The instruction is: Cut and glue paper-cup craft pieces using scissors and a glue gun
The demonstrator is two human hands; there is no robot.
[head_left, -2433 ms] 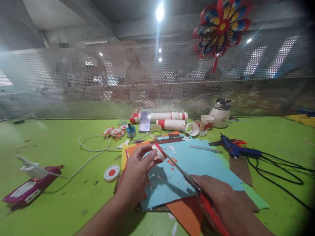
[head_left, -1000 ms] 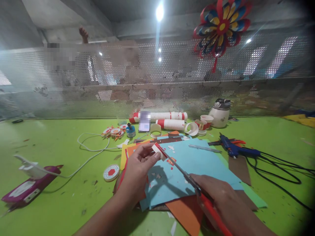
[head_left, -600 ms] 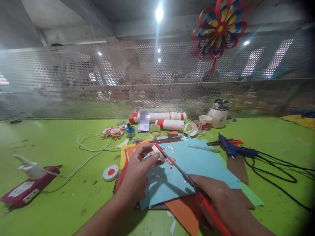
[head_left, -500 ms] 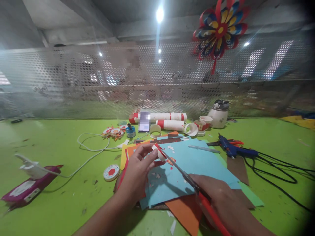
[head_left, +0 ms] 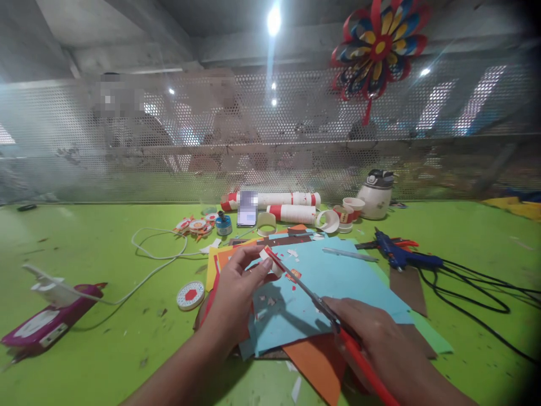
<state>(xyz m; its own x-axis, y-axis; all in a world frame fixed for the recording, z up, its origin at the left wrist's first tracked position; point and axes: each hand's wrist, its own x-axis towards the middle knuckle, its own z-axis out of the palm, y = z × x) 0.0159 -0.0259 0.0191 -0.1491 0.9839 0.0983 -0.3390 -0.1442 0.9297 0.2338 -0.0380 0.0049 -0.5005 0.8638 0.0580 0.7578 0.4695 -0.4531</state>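
My left hand (head_left: 237, 283) pinches a small white-and-red piece of paper cup (head_left: 276, 268) between thumb and fingers. My right hand (head_left: 374, 330) is closed round the red handles of a pair of scissors (head_left: 320, 305). The blades point up and left, with their tips at the red edge of the cup piece. Whether they are cutting into it I cannot tell. Below both hands lies a light blue sheet of paper (head_left: 338, 282), with small white and red scraps (head_left: 292, 255) on it. Other coloured sheets, such as an orange one (head_left: 319, 366), stick out from beneath.
Right of the paper lies a blue glue gun (head_left: 403, 258) with black cables. A purple power strip (head_left: 40, 324) and white cable are at left. Stacked paper cups (head_left: 291, 214), a phone (head_left: 247, 210), a blue bottle (head_left: 224, 225) and a flask (head_left: 376, 197) stand behind.
Both hands stay in nearly the same place, with the cup piece and scissors shifted very slightly. Behind the mesh screen, a person at the left has come into clearer view.
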